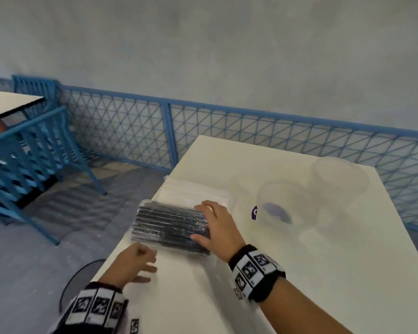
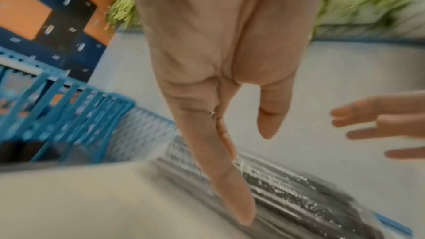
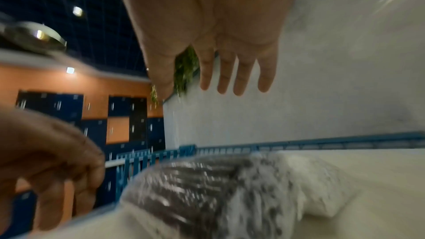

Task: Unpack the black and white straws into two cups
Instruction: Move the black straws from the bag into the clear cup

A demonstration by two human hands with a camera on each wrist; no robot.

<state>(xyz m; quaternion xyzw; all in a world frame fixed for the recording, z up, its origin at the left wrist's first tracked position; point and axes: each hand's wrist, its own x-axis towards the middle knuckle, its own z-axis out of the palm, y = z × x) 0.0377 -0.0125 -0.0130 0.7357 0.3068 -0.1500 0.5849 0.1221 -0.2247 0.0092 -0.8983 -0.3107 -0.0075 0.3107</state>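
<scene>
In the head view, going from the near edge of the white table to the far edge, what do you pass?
Left hand → pack of black straws → pack of white straws → far clear cup.

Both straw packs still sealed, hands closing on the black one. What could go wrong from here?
1. The black straw pack overhangs the table's left edge; a nudge from the left hand or right hand might tip it off.
2. Its glossy wrap looks slippery.
3. The two clear cups look light and could topple while being filled.
</scene>
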